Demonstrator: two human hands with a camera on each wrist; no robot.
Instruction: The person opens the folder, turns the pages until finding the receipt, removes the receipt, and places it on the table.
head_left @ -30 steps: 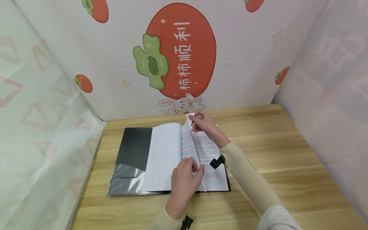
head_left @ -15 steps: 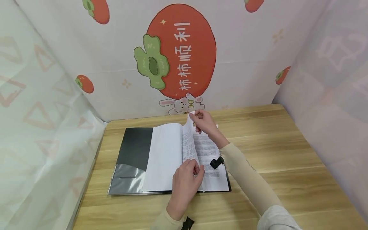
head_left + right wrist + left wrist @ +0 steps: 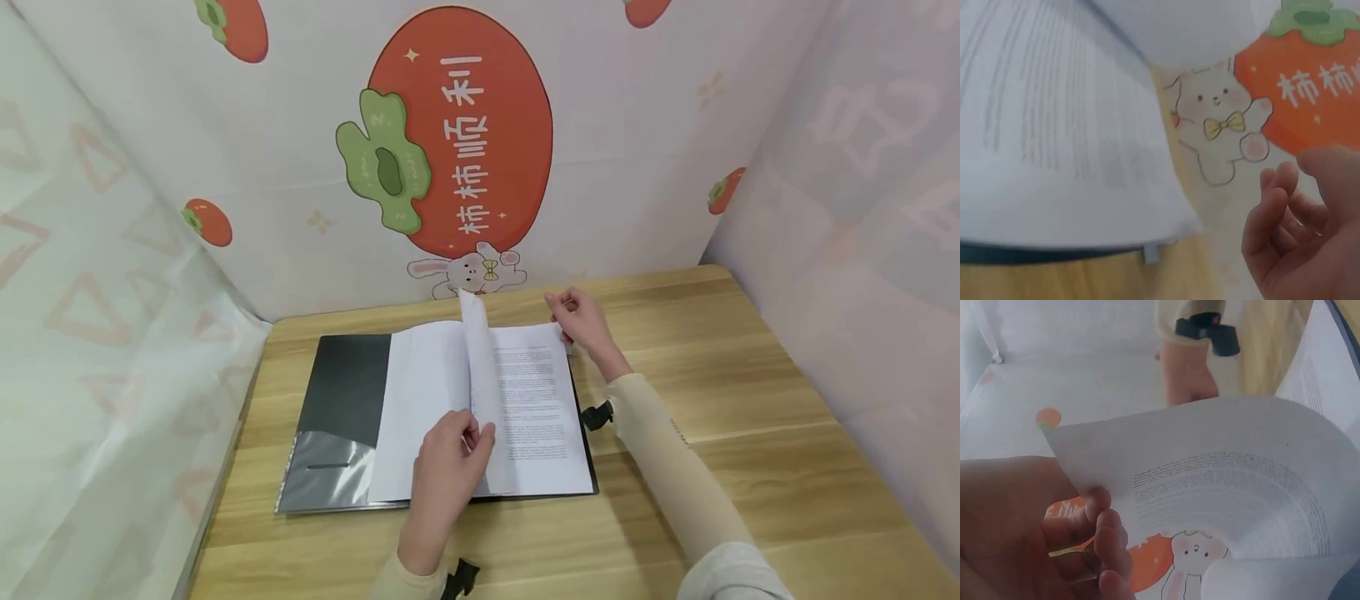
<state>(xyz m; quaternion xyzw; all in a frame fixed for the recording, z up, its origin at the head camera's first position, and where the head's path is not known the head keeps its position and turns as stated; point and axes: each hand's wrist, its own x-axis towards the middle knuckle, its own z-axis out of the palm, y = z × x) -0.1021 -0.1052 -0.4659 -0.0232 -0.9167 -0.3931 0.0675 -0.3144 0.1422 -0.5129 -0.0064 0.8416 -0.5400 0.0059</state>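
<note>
An open folder (image 3: pixel 348 383) with a dark cover and a clear pocket on its left side lies on the table, holding a stack of white printed sheets (image 3: pixel 536 408). One page (image 3: pixel 480 358) stands raised and curved near the middle of the stack. My left hand (image 3: pixel 446 467) pinches that page's edge between thumb and fingers, seen closely in the left wrist view, where the page (image 3: pixel 1222 437) bows to the right. Above the stack's upper right corner is my right hand (image 3: pixel 585 325), its fingers loosely curled and holding nothing; the right wrist view shows this hand (image 3: pixel 1304 231) apart from the paper.
The wooden table (image 3: pixel 675 350) extends to the right of the folder. Behind it hangs a white cloth backdrop (image 3: pixel 615 167) printed with persimmons and a rabbit. More patterned cloth (image 3: pixel 112 375) borders the left side. A small clip-like tab (image 3: pixel 1151 252) sticks out at the folder's edge.
My right hand has let go of the page's top and moved right. The raised page has swung left, and my left hand has shifted left with it. The head view has moved slightly.
</note>
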